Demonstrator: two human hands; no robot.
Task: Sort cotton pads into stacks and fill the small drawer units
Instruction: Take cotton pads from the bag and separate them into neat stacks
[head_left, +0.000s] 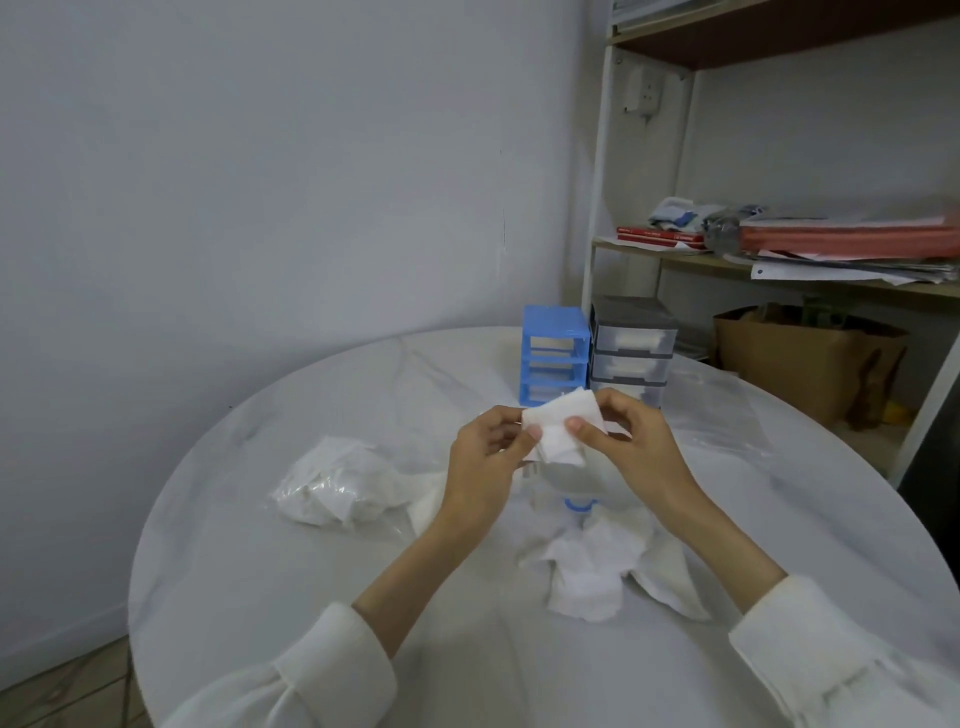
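Observation:
Both hands hold a small stack of white square cotton pads (563, 423) above the middle of the round white table (291, 566). My left hand (485, 462) pinches its left edge with the thumb on top. My right hand (631, 441) pinches the right side the same way. Loose cotton pads (597, 566) lie in a heap under my right forearm. A clear bag of more pads (337, 486) lies to the left. A blue drawer unit (553, 353) and a grey drawer unit (631, 345) stand side by side at the table's far edge; pads show in the grey drawers.
An empty clear plastic bag (722, 415) lies right of the drawer units. A clear item with a blue ring (579, 501) sits under my hands. A shelf rack (779, 249) with papers and a brown paper bag (800, 358) stands behind the table at right.

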